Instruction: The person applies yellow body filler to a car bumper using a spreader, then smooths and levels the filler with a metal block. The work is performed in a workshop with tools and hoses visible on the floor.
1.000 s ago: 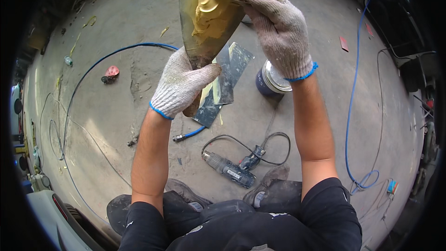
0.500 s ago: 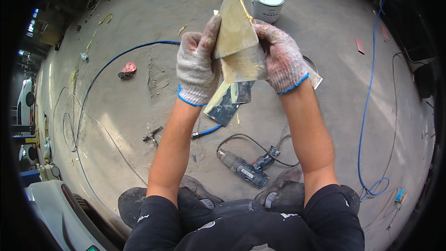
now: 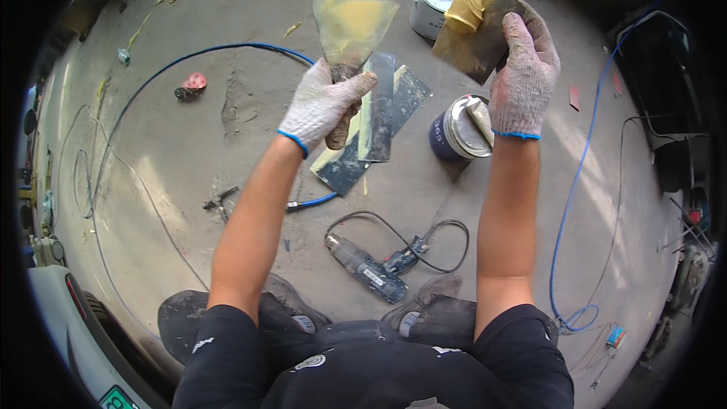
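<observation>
My gloved left hand point(image 3: 322, 104) is closed around the handle of a putty knife point(image 3: 354, 23), its wide blade up and smeared with yellowish putty. Farther right, my gloved right hand point(image 3: 528, 76) grips a flat metal spreader point(image 3: 475, 57) by one side, thumb across its face. A thick lump of yellow putty point(image 3: 464, 11) sits on the spreader's upper left part. The two tools are apart. Below the putty knife, flat dark plates point(image 3: 410, 103) streaked with pale putty lie overlapping on the floor, partly hidden by my left hand.
Two lidded cans point(image 3: 463, 133) point(image 3: 430, 17) stand near my right hand. A heat gun point(image 3: 367, 269) with its cord lies before my feet. Blue hoses point(image 3: 219, 49) curve along both sides. A red pad point(image 3: 194, 82) lies left; a car point(image 3: 57, 318) stands lower left.
My hands have moved apart, separating the overlapping blades. The putty knife went left and the spreader right and up. A lump of putty now shows on the spreader; the near can has come into view.
</observation>
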{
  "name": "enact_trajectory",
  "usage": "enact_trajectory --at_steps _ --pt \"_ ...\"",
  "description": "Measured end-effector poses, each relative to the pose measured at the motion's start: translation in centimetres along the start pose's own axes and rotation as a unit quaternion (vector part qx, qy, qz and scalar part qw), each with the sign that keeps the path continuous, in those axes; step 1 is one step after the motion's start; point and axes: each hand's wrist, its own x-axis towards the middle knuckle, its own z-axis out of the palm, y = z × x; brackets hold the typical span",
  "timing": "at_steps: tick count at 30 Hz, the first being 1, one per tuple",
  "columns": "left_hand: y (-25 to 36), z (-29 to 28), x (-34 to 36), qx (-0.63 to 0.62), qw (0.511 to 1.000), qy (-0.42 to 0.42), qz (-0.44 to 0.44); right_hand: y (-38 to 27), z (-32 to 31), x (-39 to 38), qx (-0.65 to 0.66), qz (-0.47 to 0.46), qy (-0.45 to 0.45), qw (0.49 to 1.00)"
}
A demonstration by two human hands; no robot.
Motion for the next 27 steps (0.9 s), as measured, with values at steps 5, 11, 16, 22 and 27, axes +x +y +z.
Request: enact_trajectory --at_steps 5,11,16,22,27 --pt "2.0 0.9 -1.3 0.144 0.987 -0.069 -0.024 0.1 1.4 -1.3 0.168 0.076 -0.109 0.977" --pt "1.3 0.2 -0.8 0.136 0.990 -0.018 0.012 -0.2 0.5 -0.6 -0.211 0.051 -0.265 0.940" --pt "1.9 0.8 -1.4 0.043 0.998 -0.033 0.013 -0.8 0.5 -0.5 -0.199 -0.011 -0.187 0.962" --pt "1.1 1.1 -1.1 0.097 0.995 -0.027 0.024 -0.7 0.9 -1.0 -0.049 0.009 -0.208 0.977" --pt "3.2 0.7 -1.4 0.042 0.999 -0.005 0.006 -0.3 -0.6 -0.1 -0.204 -0.006 -0.213 0.956"
